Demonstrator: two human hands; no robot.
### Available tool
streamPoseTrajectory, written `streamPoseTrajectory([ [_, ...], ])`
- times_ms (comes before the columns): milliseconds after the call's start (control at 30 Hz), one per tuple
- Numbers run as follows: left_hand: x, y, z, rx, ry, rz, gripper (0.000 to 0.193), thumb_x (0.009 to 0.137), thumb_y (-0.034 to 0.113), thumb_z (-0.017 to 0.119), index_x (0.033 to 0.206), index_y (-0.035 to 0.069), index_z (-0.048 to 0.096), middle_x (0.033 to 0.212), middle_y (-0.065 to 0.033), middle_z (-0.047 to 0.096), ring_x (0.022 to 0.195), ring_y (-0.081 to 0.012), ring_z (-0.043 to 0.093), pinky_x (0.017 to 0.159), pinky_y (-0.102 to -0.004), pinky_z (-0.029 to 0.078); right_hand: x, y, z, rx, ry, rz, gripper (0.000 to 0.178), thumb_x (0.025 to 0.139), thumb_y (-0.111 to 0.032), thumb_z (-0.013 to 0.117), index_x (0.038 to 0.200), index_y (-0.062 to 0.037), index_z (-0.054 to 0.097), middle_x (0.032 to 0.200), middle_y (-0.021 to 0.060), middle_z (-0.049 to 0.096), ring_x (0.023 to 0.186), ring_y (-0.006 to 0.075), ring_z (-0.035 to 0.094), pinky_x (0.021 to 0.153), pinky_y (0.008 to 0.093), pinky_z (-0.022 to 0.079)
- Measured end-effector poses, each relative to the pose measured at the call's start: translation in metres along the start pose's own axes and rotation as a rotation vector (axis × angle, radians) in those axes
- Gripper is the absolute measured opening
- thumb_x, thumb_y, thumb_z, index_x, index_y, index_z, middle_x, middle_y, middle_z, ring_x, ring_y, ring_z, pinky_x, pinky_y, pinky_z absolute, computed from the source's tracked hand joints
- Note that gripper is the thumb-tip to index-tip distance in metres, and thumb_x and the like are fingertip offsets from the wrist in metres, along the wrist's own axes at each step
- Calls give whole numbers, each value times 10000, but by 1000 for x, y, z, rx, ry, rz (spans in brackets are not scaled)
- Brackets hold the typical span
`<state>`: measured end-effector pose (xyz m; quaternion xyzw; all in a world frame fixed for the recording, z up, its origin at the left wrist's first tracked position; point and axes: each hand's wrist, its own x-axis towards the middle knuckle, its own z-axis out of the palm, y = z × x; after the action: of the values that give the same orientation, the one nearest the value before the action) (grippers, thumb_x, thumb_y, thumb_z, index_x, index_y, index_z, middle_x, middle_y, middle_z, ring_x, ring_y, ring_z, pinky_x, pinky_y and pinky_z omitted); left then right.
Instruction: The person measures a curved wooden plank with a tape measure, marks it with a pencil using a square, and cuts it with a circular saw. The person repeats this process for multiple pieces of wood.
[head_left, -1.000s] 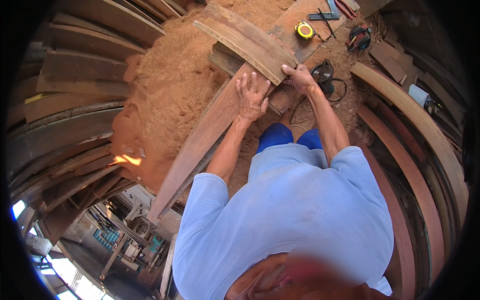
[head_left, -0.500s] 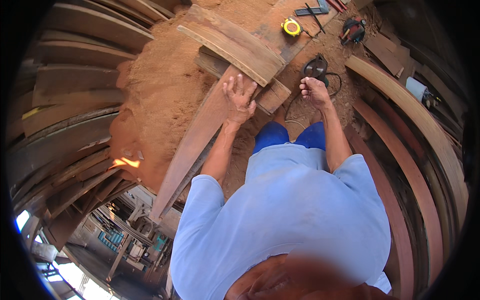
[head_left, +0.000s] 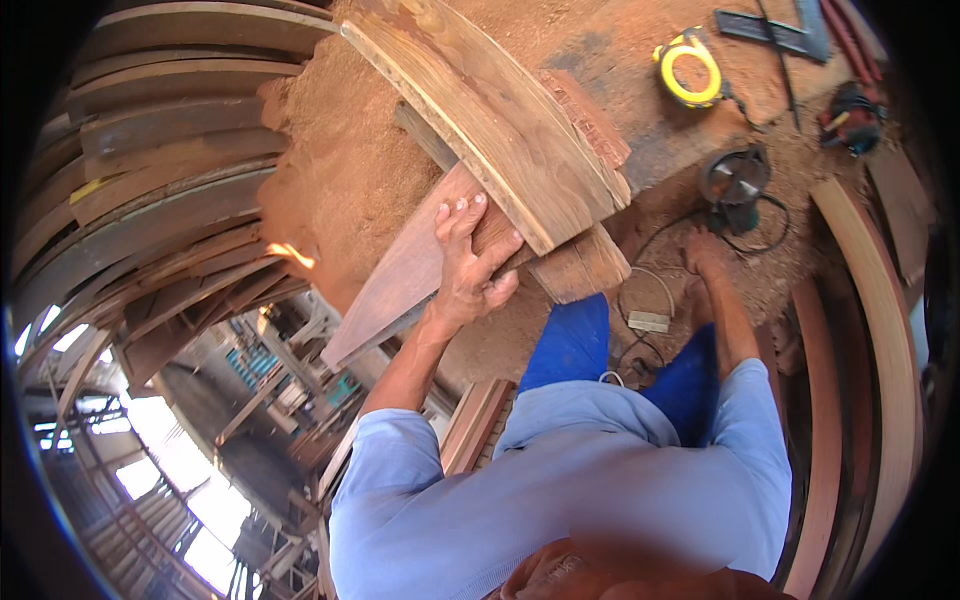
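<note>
My left hand lies with fingers spread on a long reddish-brown plank, beside a shorter, thick brown board that crosses over it. A wooden block juts out under the board's near end. My right arm stretches forward and down on the right. My right hand is low, just short of a corded power saw with a dark round guard and a green body. Its fingers are small and partly hidden, so what they touch cannot be made out.
A yellow tape measure and a dark try square lie on the sawdust-covered surface at the far right. A red-and-black tool is beyond the saw. Long planks line the right; stacked boards fill the left. A cord loops near my legs.
My right hand has dropped from mid-air toward the saw on the ground. My left hand stays on the plank. The view has come lower and closer, with my body leaning forward.
</note>
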<state>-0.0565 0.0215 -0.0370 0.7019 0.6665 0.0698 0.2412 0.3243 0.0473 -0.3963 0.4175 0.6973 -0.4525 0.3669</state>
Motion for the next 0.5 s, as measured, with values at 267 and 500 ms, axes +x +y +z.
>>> streamPoseTrajectory([
  [267, -2, 13, 5, 32, 137, 19, 369, 754, 145, 825, 1108, 154, 721, 1569, -286, 375, 1465, -497, 356, 1254, -676, 163, 68, 57, 17, -197, 48, -28, 443, 1031, -190, 542, 1443, -26, 553, 1405, 259, 633, 1286, 422, 636, 1042, 521, 537],
  [500, 16, 9, -9, 33, 56, 36, 447, 659, 113, 874, 1072, 208, 732, 1535, -270, 417, 1436, -474, 372, 1253, -664, 136, 179, 154, 155, -41, 176, -2, 647, 1055, -328, 455, 1659, -139, 319, 1329, 208, 713, 1082, 436, 743, 944, 536, 584],
])
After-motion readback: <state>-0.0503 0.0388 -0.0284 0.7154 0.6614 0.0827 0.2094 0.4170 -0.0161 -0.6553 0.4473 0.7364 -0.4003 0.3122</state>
